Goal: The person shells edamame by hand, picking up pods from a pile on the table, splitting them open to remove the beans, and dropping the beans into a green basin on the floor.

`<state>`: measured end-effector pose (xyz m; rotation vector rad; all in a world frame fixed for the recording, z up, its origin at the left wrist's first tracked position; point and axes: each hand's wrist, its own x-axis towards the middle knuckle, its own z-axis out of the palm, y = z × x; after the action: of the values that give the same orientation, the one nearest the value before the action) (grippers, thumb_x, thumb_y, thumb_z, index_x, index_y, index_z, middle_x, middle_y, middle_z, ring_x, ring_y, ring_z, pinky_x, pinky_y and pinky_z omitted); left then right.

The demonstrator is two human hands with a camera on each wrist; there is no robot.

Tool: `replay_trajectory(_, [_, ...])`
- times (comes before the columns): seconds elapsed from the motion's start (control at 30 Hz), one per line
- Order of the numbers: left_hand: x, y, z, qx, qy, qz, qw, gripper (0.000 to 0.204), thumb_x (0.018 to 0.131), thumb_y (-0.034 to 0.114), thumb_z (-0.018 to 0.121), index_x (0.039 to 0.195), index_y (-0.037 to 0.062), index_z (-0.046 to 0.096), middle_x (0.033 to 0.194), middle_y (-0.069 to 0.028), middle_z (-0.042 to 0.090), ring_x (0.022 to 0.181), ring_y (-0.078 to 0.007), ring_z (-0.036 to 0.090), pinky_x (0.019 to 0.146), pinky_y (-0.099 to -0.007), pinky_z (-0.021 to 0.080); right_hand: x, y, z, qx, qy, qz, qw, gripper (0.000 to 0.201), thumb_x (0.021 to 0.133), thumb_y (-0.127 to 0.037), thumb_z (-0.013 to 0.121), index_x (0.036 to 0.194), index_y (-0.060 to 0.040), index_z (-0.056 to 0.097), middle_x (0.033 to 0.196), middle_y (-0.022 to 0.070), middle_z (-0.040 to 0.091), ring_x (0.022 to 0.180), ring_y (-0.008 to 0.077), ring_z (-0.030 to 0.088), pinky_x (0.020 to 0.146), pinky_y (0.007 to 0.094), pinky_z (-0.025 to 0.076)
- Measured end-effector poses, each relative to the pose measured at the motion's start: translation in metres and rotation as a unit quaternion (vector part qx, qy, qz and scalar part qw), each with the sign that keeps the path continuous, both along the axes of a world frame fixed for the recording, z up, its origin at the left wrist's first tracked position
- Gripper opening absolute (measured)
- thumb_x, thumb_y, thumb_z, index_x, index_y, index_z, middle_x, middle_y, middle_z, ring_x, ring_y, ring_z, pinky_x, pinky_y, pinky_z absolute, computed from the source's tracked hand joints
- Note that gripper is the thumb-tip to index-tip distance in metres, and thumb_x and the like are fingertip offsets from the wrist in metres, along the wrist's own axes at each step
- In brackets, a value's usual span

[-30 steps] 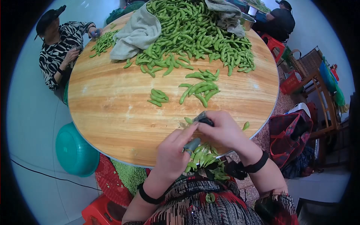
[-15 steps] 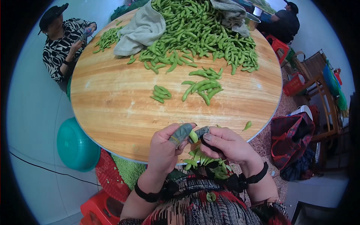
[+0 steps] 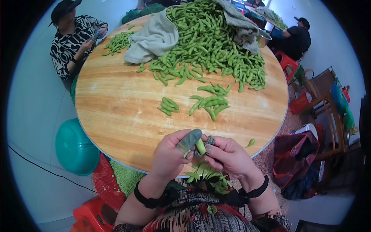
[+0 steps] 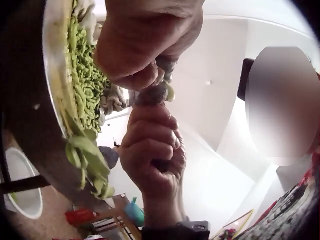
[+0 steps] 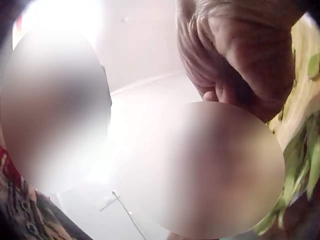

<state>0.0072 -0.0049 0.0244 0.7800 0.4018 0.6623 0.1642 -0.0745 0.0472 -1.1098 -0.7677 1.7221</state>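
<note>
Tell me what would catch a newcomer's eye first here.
First, probably, the big heap of green pods at the far side of the round wooden table, a pale cloth against its left side. Next, the left hand and right hand, together at a single pod by the near edge. Then the teal tub beside the table, at the person's left.

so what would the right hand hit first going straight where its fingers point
The right hand would probably meet the left hand first, apart from the green pod between them; depth there is hard to judge.
</note>
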Motion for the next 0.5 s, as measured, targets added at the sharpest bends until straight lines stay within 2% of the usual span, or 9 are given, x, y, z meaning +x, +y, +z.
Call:
replay_trajectory(0.03, [0.005, -0.002, 0.004, 0.044, 0.038, 0.068, 0.996, 0.022, 0.075, -0.007, 0.059, 0.095, 0.0016, 0.058, 0.083, -0.0010, 0.056, 0.076, -0.0054, 0.052, 0.065, -0.0155, 0.041, 0.001, 0.004, 0.003, 0.031, -0.117, -0.001, 0.993, 0.021, 0.091, -0.016, 0.049, 0.074, -0.0041, 0.052, 0.060, -0.0043, 0.047, 0.049, 0.0026, 0.038, 0.045, 0.0178, 0.029])
replay_trajectory(0.07, [0.009, -0.002, 0.004, 0.047, 0.030, 0.074, 0.996, 0.022, 0.075, -0.007, 0.059, 0.095, 0.0016, 0.058, 0.083, -0.0010, 0.056, 0.076, -0.0054, 0.052, 0.065, -0.0155, 0.041, 0.000, 0.007, 0.002, 0.036, -0.125, 0.005, 0.992, 0.021, 0.091, -0.016, 0.049, 0.074, -0.0041, 0.052, 0.060, -0.0043, 0.047, 0.049, 0.0026, 0.038, 0.045, 0.0178, 0.029])
replay_trajectory(0.13, [0.015, 0.000, -0.001, 0.190, 0.116, 0.152, 0.963, 0.026, 0.075, -0.010, 0.056, 0.098, 0.0021, 0.056, 0.084, 0.0000, 0.056, 0.076, -0.0043, 0.051, 0.064, -0.0158, 0.041, -0.002, 0.013, -0.007, 0.182, -0.324, -0.052, 0.927, 0.023, 0.090, -0.018, 0.051, 0.074, -0.0027, 0.054, 0.059, -0.0040, 0.048, 0.050, 0.0038, 0.041, 0.046, 0.0199, 0.032])
replay_trajectory(0.2, [0.015, 0.005, -0.007, 0.165, 0.091, 0.173, 0.967, 0.030, 0.073, -0.011, 0.057, 0.101, 0.0015, 0.056, 0.086, 0.0003, 0.056, 0.078, -0.0035, 0.050, 0.065, -0.0160, 0.041, 0.000, 0.020, -0.008, 0.160, -0.337, -0.050, 0.926, 0.021, 0.089, -0.016, 0.052, 0.074, -0.0008, 0.055, 0.059, -0.0025, 0.049, 0.053, 0.0044, 0.042, 0.048, 0.0222, 0.035])
replay_trajectory(0.27, [0.010, 0.010, -0.003, 0.189, 0.143, 0.182, 0.954, 0.038, 0.072, -0.010, 0.058, 0.109, 0.0015, 0.055, 0.088, 0.0004, 0.056, 0.079, -0.0045, 0.052, 0.066, -0.0155, 0.041, 0.003, 0.031, -0.004, 0.085, -0.187, -0.043, 0.978, 0.018, 0.087, -0.014, 0.055, 0.077, 0.0011, 0.056, 0.059, -0.0020, 0.049, 0.056, 0.0040, 0.043, 0.049, 0.0223, 0.036])
replay_trajectory(0.37, [0.004, 0.013, -0.021, 0.228, 0.146, 0.165, 0.948, 0.044, 0.073, -0.008, 0.060, 0.115, 0.0025, 0.054, 0.092, -0.0016, 0.059, 0.082, -0.0073, 0.054, 0.068, -0.0188, 0.044, 0.002, 0.035, 0.011, 0.042, -0.320, -0.042, 0.946, 0.015, 0.085, -0.012, 0.057, 0.082, 0.0016, 0.059, 0.061, -0.0031, 0.051, 0.058, 0.0030, 0.042, 0.051, 0.0211, 0.037])
replay_trajectory(0.4, [0.005, 0.012, -0.020, 0.225, 0.145, 0.167, 0.949, 0.044, 0.073, -0.008, 0.060, 0.115, 0.0025, 0.054, 0.092, -0.0016, 0.059, 0.082, -0.0073, 0.054, 0.068, -0.0188, 0.044, 0.002, 0.038, 0.012, 0.039, -0.322, -0.039, 0.945, 0.015, 0.085, -0.012, 0.057, 0.082, 0.0016, 0.059, 0.061, -0.0031, 0.051, 0.058, 0.0030, 0.042, 0.051, 0.0211, 0.037])
replay_trajectory(0.47, [0.007, 0.010, -0.016, 0.455, 0.216, 0.224, 0.834, 0.044, 0.073, -0.006, 0.059, 0.115, 0.0035, 0.055, 0.091, -0.0055, 0.062, 0.080, -0.0139, 0.058, 0.070, -0.0243, 0.045, 0.003, 0.045, 0.014, 0.143, -0.375, -0.038, 0.915, 0.016, 0.085, -0.014, 0.059, 0.086, 0.0013, 0.061, 0.063, -0.0032, 0.054, 0.059, 0.0033, 0.044, 0.052, 0.0208, 0.038])
replay_trajectory(0.5, [0.004, 0.008, -0.008, 0.452, 0.215, 0.225, 0.836, 0.044, 0.073, -0.006, 0.059, 0.115, 0.0035, 0.055, 0.091, -0.0055, 0.062, 0.080, -0.0139, 0.058, 0.070, -0.0243, 0.045, 0.005, 0.046, 0.007, 0.154, -0.378, 0.010, 0.913, 0.016, 0.083, -0.014, 0.061, 0.088, 0.0009, 0.062, 0.065, -0.0032, 0.056, 0.060, 0.0030, 0.044, 0.053, 0.0201, 0.037])
